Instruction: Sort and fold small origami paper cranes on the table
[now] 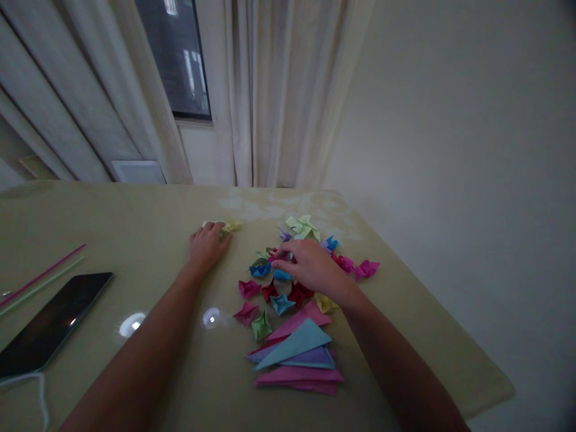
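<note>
My left hand [209, 247] rests at the back middle of the table, thumb apart from the fingers. Its fingertips touch or cover part of a pale yellow folded paper flower [232, 227]. Over a group of small folded paper flowers hovers my right hand [310, 264], thumb and forefinger parted, with nothing plainly held. Below its fingers lies a blue paper flower [282, 275]. Around it are a blue flower [260, 270], a magenta flower [249, 288], a light-blue flower [282, 304] and a green flower [261, 327]. A larger pale green flower [303, 227] lies behind.
Folded paper triangles [297, 345] in pink, blue and purple overlap at the front. A black phone [54, 324] lies left, beside a pink stick [49, 267], a green stick [45, 285] and a white cable [41, 396]. The table [432, 348] meets a wall at right.
</note>
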`<state>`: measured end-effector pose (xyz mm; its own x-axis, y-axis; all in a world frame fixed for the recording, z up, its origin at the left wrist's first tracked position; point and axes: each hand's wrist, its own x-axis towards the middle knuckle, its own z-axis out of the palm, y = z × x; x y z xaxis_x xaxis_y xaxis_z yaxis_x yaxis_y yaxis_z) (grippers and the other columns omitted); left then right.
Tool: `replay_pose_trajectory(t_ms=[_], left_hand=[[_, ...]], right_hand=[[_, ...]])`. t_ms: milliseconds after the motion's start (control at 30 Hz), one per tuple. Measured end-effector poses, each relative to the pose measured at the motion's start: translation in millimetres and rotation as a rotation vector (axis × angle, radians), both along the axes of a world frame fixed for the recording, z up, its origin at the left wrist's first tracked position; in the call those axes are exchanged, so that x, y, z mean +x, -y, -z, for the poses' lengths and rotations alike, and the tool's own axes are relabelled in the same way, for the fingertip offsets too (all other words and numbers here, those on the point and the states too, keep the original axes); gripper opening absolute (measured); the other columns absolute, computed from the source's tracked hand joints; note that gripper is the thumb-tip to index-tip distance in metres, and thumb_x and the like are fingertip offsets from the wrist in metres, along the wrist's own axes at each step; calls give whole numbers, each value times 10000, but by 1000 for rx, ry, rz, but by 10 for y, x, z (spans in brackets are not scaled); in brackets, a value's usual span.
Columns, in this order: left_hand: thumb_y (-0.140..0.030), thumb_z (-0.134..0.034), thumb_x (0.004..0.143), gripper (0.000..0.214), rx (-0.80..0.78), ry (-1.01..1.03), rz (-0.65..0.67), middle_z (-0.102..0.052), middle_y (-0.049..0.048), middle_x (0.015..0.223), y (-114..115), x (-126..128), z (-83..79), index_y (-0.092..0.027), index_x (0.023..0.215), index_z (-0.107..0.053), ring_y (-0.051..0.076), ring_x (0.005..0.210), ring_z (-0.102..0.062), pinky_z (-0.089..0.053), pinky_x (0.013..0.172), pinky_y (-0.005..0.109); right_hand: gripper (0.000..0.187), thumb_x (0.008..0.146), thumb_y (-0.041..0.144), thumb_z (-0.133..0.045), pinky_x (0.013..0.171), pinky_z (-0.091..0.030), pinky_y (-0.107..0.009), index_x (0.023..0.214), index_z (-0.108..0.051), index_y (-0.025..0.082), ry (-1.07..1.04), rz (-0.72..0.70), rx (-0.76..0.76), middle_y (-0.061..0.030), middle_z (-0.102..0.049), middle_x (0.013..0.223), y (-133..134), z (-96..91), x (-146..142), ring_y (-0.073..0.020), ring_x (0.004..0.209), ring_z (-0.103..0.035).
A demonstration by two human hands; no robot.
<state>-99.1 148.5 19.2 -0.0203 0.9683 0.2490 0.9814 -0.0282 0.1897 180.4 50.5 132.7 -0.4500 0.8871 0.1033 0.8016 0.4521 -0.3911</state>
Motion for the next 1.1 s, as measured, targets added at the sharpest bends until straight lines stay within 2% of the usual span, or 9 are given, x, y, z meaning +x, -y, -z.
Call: replay_pose_trajectory(t_ms=[167, 233, 333, 467, 567, 633, 767, 933, 1100], left_hand=[[-379, -542, 935, 400, -186, -55, 83, -738, 149, 1300, -77, -152, -248, -229, 1261, -718, 341, 1178, -696, -536, 935, 403], [-382, -607, 889, 370, -222, -61, 86, -768, 126, 1258, -93, -227, -360, -259, 1207, -751, 363, 1170, -705, -530, 949, 439], [-393, -673, 841, 334, -145, -21, 83, -798, 100, 1172, -67, -267, -563, -281, 1138, -775, 376, 1154, -711, -491, 1014, 508], [-490, -701, 834, 324, -109, 292, 345, -804, 84, 1000, 108, -86, -916, -233, 1022, -761, 286, 954, -741, -542, 855, 387], [-566, -690, 863, 430, -167, 566, 549, -774, 47, 846, 337, 206, -1165, -214, 1110, -701, 207, 747, -701, -511, 647, 293], [-535, -696, 878, 443, -245, 679, 681, -764, 26, 815, 486, 401, -1281, -213, 1178, -645, 179, 704, -684, -485, 592, 257], [-469, -655, 931, 367, -352, 778, 825, -777, 37, 848, 647, 603, -1395, -208, 1188, -631, 170, 737, -702, -508, 607, 247], [-452, -666, 932, 295, -384, 817, 880, -812, 73, 1068, 664, 517, -1459, -253, 1133, -748, 214, 971, -759, -604, 818, 326], [-404, -755, 870, 398, -417, 886, 881, -798, 87, 1197, 688, 407, -1509, -299, 1254, -738, 257, 1182, -731, -624, 910, 371]], right_hand=[[224, 970, 384, -759, 773, -473, -294, 1083, -790, 192, 12, -16, 21, -85, -808, 1019, 23, -10, 38, -232, 928, -733], [219, 974, 382, -754, 792, -477, -298, 1085, -781, 195, -8, -26, 34, -82, -802, 1024, 21, -12, 44, -228, 935, -729], [202, 977, 376, -751, 789, -482, -303, 1053, -773, 191, -59, -22, 52, -73, -794, 995, 19, -23, 39, -221, 913, -724], [235, 975, 347, -757, 810, -513, -316, 1150, -741, 191, -217, 31, 122, -77, -781, 1059, 22, -44, 11, -197, 877, -721], [399, 963, 302, -768, 807, -548, -308, 1340, -658, 230, -399, 2, 171, -84, -725, 1231, 32, -71, -13, -156, 841, -717], [373, 963, 258, -759, 815, -559, -299, 1325, -670, 248, -467, -52, 198, -77, -700, 1256, 44, -99, -20, -152, 875, -719], [112, 988, 203, -710, 877, -545, -317, 1077, -769, 236, -461, -94, 270, -46, -750, 1054, 68, -169, -2, -185, 957, -713], [75, 991, 227, -711, 841, -538, -303, 985, -785, 232, -506, -77, 290, -30, -773, 945, 72, -211, 37, -183, 895, -714], [53, 975, 214, -731, 851, -558, -306, 984, -781, 229, -574, -66, 334, -27, -777, 951, 54, -185, 52, -183, 897, -722]])
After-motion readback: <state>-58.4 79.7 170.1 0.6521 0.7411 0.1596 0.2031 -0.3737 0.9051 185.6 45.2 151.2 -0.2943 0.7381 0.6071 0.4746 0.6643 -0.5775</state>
